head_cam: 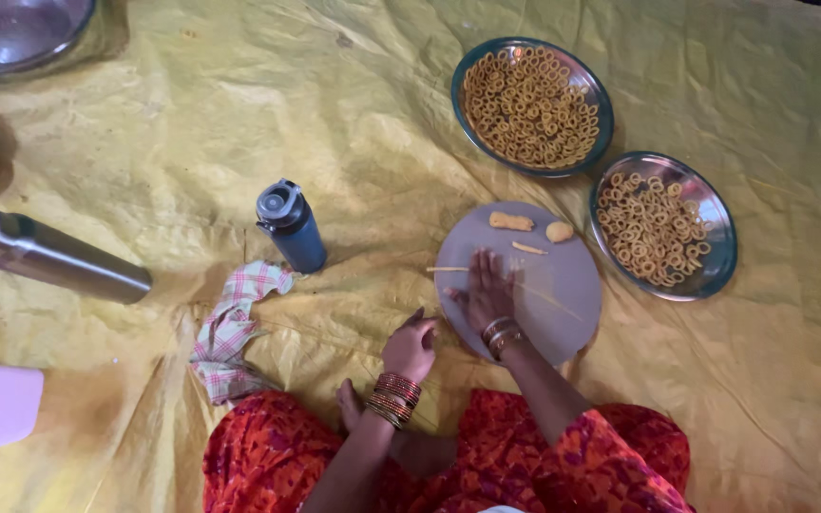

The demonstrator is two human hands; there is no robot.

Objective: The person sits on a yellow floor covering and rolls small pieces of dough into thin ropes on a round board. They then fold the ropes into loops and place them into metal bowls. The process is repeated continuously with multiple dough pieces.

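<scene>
Both hands are low: the right hand (488, 290) lies flat, fingers spread, on a thin dough strand (448, 270) across the round grey board (563, 313), while the left hand (410, 347) rests loosely curled and empty beside it. Pale dough lumps (511, 221) sit at the board's far edge, near two steel plates (601, 100) of small rings.

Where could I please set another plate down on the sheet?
Bare yellow sheet lies between the blue bottle and the upper plate of rings. It is crowded around the round board, where the right hand presses, beside the second plate.
</scene>
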